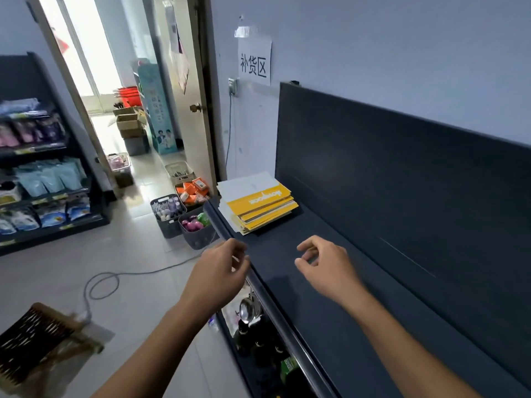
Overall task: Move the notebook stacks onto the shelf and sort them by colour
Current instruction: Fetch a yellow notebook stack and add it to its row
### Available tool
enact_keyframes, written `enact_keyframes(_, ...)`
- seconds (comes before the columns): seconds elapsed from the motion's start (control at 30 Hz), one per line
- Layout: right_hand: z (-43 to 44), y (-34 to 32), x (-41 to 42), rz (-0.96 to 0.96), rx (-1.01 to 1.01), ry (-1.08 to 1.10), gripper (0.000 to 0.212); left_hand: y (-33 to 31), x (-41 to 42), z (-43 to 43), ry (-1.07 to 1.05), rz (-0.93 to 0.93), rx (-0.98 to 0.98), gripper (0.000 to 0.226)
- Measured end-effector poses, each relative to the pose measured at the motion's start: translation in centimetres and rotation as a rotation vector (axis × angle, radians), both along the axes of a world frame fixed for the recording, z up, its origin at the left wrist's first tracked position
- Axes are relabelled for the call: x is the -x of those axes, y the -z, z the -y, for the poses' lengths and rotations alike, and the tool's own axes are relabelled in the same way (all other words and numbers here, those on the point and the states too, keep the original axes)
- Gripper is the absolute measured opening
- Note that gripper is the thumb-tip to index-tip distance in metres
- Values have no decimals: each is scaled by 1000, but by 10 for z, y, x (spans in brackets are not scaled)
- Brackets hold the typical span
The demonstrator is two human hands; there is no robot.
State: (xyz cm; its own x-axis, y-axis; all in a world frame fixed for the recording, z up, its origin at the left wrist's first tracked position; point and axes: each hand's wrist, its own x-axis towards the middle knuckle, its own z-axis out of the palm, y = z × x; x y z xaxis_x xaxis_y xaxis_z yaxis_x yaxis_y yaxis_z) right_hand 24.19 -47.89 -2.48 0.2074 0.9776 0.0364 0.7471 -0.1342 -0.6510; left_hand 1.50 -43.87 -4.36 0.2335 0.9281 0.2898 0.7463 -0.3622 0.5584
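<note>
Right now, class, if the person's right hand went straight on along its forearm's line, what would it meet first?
Most likely the yellow-and-white notebook stack on the shelf. The right hand, empty, points that way with only bare shelf surface between; whether it would pass above the stack is unclear.

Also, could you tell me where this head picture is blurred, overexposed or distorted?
Head view: daylight blows out the doorway; motion blur smears the brush at lower left and softens the left hand and right hand; the notebook stack is fairly sharp; the wide lens slants the door frame.
</note>
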Motion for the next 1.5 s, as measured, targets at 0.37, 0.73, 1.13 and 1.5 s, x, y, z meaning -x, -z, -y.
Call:
enact_keyframes(0.37, -96, 2, 101, -56, 24, 195, 14, 1, 97, -136, 225, -59, -12, 19)
enact_keyframes(0.73, -153, 7, 108, -57, 39, 330, 9, 1, 95, -218, 303, -49, -17, 20)
enact_keyframes(1.13, -229, 32, 75, -107, 97, 452, 17, -2, 40, -329, 331, 16, -62, 19)
enact_keyframes(1.5, -283, 44, 87, -208, 134, 748, 14, 10, 7, -426, 483, -115, 78, 41)
